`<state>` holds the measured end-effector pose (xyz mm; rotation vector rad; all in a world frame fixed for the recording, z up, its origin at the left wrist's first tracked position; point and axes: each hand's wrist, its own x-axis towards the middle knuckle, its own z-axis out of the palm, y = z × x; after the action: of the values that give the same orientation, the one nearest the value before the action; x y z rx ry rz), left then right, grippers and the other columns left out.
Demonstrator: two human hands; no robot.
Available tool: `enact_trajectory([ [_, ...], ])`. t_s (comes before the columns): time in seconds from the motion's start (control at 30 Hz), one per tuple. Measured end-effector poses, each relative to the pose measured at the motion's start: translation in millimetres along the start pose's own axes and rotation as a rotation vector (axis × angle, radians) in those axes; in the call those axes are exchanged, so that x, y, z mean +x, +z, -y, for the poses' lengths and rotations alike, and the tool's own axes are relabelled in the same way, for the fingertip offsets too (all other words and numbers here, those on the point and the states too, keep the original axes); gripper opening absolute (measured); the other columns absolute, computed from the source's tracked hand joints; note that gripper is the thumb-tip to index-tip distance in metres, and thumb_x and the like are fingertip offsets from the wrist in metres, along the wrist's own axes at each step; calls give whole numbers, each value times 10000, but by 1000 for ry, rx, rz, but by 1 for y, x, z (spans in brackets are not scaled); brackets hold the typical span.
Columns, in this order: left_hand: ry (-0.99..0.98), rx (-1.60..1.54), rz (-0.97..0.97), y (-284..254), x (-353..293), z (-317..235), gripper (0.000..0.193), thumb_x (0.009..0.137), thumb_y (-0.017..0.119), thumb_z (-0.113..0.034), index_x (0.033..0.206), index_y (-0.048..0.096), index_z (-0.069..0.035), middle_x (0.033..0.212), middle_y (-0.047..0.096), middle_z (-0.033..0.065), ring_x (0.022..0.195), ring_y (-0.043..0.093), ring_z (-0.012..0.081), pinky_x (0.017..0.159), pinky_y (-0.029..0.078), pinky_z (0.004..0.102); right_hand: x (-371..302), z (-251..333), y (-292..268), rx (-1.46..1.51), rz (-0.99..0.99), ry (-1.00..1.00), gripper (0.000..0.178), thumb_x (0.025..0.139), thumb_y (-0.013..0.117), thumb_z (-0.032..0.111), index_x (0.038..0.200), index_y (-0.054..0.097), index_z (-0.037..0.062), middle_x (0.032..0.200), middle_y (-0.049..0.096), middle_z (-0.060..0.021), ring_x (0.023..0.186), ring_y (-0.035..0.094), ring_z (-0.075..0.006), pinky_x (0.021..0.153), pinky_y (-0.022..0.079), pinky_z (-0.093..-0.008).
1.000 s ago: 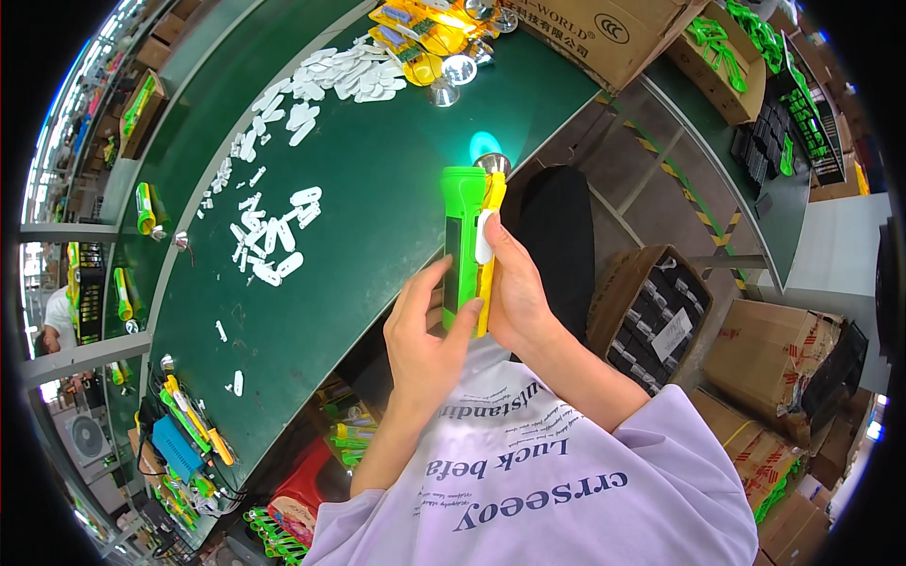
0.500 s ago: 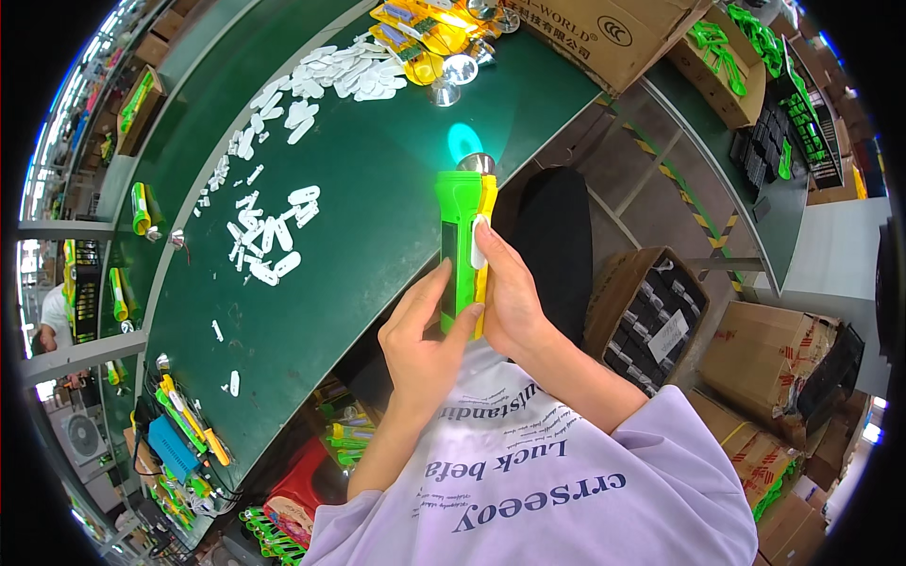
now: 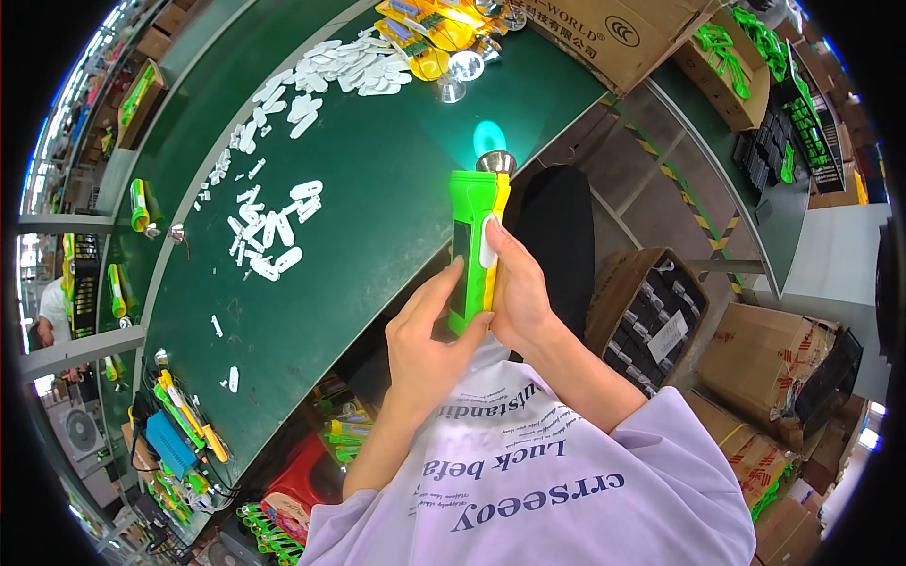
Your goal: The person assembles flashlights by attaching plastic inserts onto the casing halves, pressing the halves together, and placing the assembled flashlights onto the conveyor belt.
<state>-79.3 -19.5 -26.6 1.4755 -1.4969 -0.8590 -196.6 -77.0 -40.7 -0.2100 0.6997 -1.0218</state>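
A green-and-yellow flashlight (image 3: 475,247) is held upright over the near edge of the green desk (image 3: 377,208). Its lower end is cupped by the left hand (image 3: 427,341), fingers curled in a closed grip. Its yellow side is clasped by the right hand (image 3: 517,294), thumb pressed on the white switch (image 3: 488,241). Bare desk lies leftward, short of scattered white parts (image 3: 269,226).
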Motion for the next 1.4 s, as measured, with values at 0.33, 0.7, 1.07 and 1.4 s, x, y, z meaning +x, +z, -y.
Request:
enact_trajectory([
  [0.33,-89,-266,-58,9,-7,8,399,808,682,51,1201,639,0,1162,647,173,990,675,224,817,569,305,5,0,-1,-145,40,-21,390,1023,409,416,1085,577,69,907,603,-33,795,585,-110,703,497,-295],
  [0.7,-145,-249,20,16,10,-3,636,741,756,53,1329,520,11,1055,604,119,855,652,167,706,555,253,-15,12,-4,-301,-69,-130,236,904,573,92,1127,512,43,990,569,-47,845,574,-118,761,489,-277],
  [1.07,153,-3,295,3,34,0,533,730,775,-96,1236,619,-39,1034,573,96,933,579,217,786,505,319,-20,26,-10,-476,-192,-183,493,739,645,-123,1135,414,60,909,560,-70,701,618,-166,547,556,-303],
  [1.4,219,742,-258,-132,212,101,130,815,649,-90,899,693,-1,885,655,180,861,624,366,795,495,434,-42,48,-20,-260,-186,-260,454,706,601,-105,1094,434,64,823,572,-85,537,601,-229,462,508,-360],
])
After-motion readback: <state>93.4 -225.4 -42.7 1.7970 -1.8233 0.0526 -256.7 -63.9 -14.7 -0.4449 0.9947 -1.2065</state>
